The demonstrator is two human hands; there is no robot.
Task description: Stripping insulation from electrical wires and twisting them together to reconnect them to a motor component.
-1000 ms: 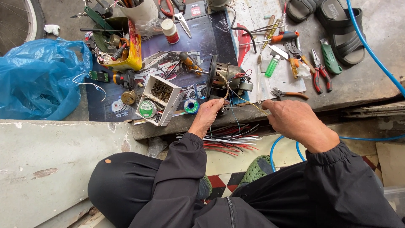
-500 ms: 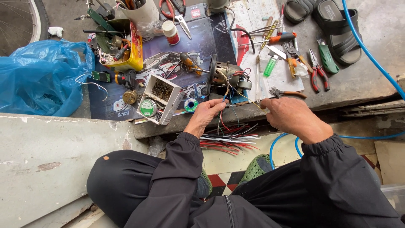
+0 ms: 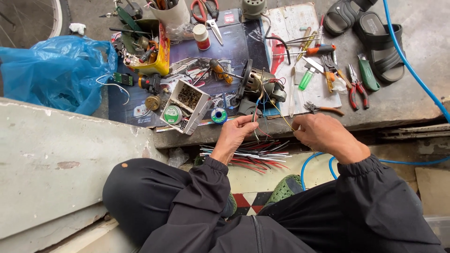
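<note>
Head cam, L to R: left hand [image 3: 233,136] fingers pinching thin wires [image 3: 257,122] (red, blue, black, yellow) that run from a small grey motor [image 3: 260,84] lying on the surface [image 3: 412,100] just above. Right hand [image 3: 323,134] fingers pinching the yellow wire [image 3: 284,122], w/ pliers [image 3: 323,109] just above it.

Two hands [image 3: 236,136], two sandals [image 3: 375,42], one motor [image 3: 258,84], one scissors [image 3: 208,14], one blue bag [image 3: 56,70]
</note>
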